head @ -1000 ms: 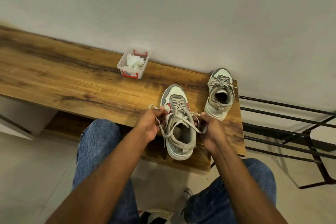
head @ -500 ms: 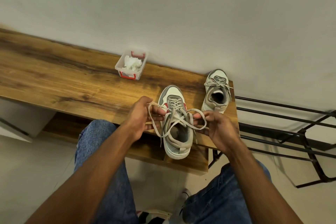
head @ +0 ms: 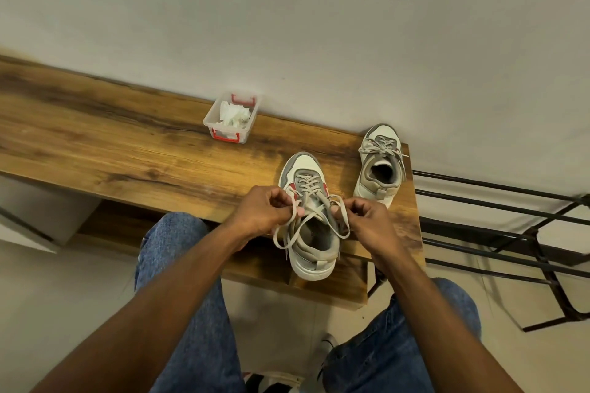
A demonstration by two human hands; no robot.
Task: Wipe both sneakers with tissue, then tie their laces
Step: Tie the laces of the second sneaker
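A grey-and-white sneaker (head: 314, 252) with red side patches stands on the wooden bench (head: 127, 150), toe toward the wall. My left hand (head: 261, 210) pinches one loop of its beige lace (head: 289, 233) on the left of the tongue. My right hand (head: 367, 220) pinches the other lace loop on the right. Both hands hover over the shoe's opening, close together. A second sneaker (head: 380, 166) sits at the bench's far right end with its lace knotted in a bow.
A small clear box with red clips (head: 233, 118) holds crumpled tissue, near the wall. A black metal rack (head: 510, 233) stands right of the bench. My knees in blue jeans (head: 178, 265) are below the bench edge.
My hands moved inward from a wide pull, bringing the two lace loops together over the tongue. The head camera shifted slightly.
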